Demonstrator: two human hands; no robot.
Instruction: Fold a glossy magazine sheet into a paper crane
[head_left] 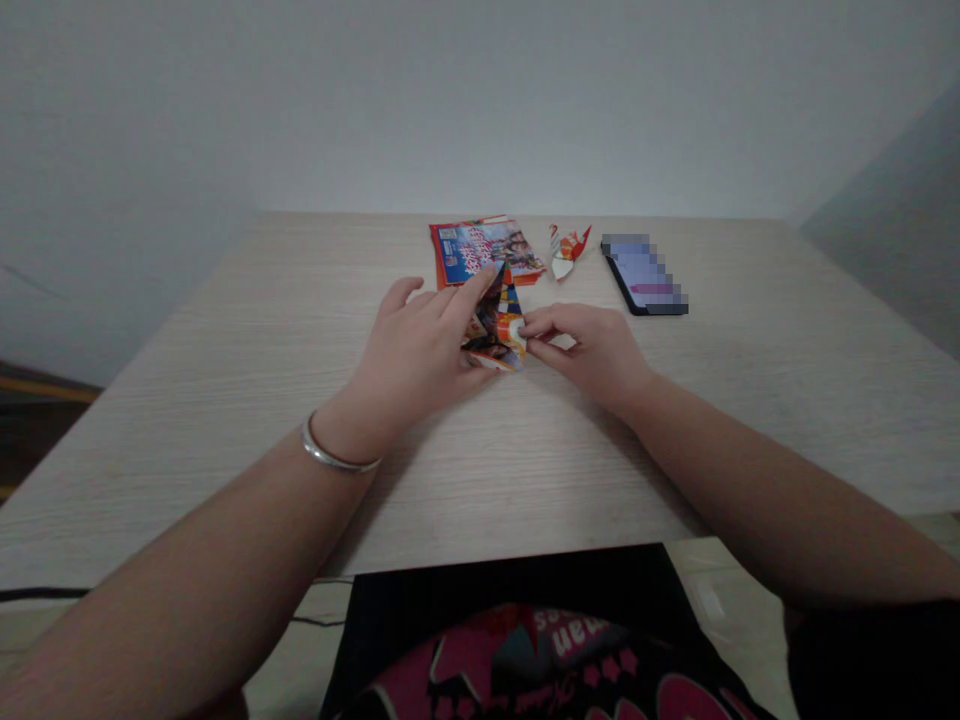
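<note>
A piece of folded glossy printed paper, coloured orange, blue and black, is between my two hands over the middle of the table. My left hand grips it from the left, with the index finger across its top corner and the thumb along its near edge. From the right, my right hand pinches the paper's right edge between thumb and fingertips. Part of the paper is hidden under the left fingers. Just beyond the hands lies a stack of printed leaflets. A small folded paper shape, red and white, stands to its right.
A phone lies at the back right of the pale wooden table, its screen pixelated. White walls enclose the table's far side. A dark cable runs below the table's near left edge.
</note>
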